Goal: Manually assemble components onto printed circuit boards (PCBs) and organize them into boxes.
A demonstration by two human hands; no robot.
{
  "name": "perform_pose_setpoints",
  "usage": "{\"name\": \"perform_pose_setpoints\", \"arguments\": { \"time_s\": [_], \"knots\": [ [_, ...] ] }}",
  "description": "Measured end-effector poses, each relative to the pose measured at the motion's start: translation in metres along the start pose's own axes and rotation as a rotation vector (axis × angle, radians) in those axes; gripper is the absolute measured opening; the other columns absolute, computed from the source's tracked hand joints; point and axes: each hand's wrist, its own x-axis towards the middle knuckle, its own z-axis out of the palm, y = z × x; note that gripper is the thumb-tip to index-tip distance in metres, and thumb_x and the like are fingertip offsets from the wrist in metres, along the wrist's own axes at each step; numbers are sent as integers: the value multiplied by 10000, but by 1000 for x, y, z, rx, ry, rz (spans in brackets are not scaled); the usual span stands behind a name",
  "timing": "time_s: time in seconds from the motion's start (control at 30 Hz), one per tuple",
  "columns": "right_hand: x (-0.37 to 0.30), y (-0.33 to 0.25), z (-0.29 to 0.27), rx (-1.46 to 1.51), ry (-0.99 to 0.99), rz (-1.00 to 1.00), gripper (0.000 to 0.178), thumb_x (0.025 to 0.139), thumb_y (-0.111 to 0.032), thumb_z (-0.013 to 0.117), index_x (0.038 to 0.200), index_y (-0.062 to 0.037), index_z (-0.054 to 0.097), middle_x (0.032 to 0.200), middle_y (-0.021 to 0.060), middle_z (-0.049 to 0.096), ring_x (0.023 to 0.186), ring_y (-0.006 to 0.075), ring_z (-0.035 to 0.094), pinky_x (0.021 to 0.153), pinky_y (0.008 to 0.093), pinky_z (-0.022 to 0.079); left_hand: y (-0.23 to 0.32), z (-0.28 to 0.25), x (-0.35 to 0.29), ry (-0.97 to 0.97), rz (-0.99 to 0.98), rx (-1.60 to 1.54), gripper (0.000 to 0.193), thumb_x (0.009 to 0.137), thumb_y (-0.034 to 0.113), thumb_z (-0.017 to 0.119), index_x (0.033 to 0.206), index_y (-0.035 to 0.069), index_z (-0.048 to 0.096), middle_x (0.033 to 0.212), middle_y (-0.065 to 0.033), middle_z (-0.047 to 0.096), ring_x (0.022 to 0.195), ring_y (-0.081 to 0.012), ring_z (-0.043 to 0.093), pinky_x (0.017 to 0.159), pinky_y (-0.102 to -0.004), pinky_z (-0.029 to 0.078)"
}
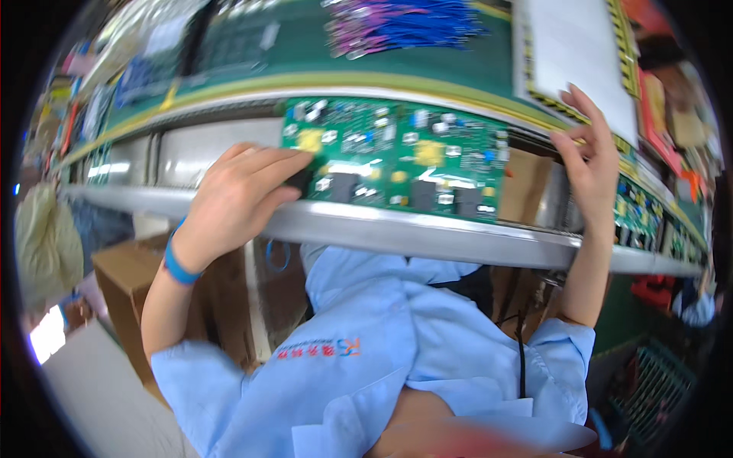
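Note:
A green circuit board [372, 156] lies across the rails in front of me, with yellow squares, black blocks and small white and blue parts on it. At its left end is my left hand [248, 191], fingers stretched out and thumb apart. The fingertips reach the board's edge beside a dark patch; whether they press on it is hard to see. To the right of the board my right hand [592, 156] is raised over the track, open, with fingers spread and nothing in them.
A metal rail [382, 229] runs along my side of the track. Beyond it lie blue and pink wires [405, 27] on a green surface and a white sheet [573, 53] framed in yellow-black stripes. More circuit boards [641, 214] sit at right; a cardboard box [126, 278] stands lower left.

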Motion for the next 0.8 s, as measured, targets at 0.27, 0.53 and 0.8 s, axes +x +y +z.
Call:
{"name": "perform_pose_setpoints", "arguments": {
  "time_s": [0.27,0.53,0.8],
  "knots": [
    [53,64,-75,-723,388,-11,444,850,-116,631,1286,-81,556,1184,129,615,958,273,643,797,384,518,-19,-6,113,333,194,177,373,772,16,669,1141,64,636,1130,-98,633,1024,-307,597,874,-377,464],
    [90,123,-98,-960,338,9,342,822,-174,646,1152,-90,620,1150,160,622,1062,358,597,883,445,493,-54,22,174,377,232,332,284,780,69,676,1062,89,648,1067,-59,607,987,-281,590,842,-379,475],
    [97,147,-122,-844,273,-156,375,847,-193,662,1212,-171,579,1081,165,573,1028,364,585,845,434,478,-51,11,179,349,65,161,125,791,131,717,888,68,671,856,-70,625,885,-291,609,734,-364,487]
  ]
}}
